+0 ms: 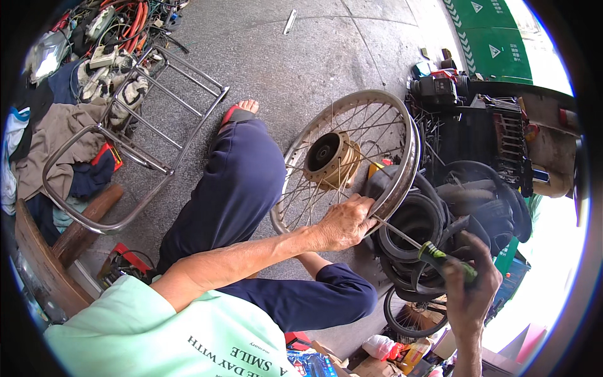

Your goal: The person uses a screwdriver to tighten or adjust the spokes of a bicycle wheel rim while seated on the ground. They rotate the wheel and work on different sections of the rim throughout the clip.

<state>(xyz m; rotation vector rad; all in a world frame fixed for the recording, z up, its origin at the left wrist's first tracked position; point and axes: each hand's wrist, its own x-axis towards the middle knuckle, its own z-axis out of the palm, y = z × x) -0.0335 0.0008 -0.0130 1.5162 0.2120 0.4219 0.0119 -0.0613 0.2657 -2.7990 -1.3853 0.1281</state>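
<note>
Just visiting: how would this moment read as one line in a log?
left hand: gripping wheel rim | right hand: holding green-and-black screwdriver, tip at rim | nearby: black tires, metal rack

Ahead of the left grip [344, 224], the spoked wheel [412, 151] and hub [331, 160] block passage; beyond, grey floor [270, 69] lies open. Tires [392, 261] crowd ahead of the right grip [474, 286].

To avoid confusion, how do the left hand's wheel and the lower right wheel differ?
The bare-rimmed wheel shows no tyre; the lower wheel has a black one. The bare-rimmed wheel looks larger than the lower wheel. The left hand touches the first; neither hand touches the second. Both are spoked.
</note>
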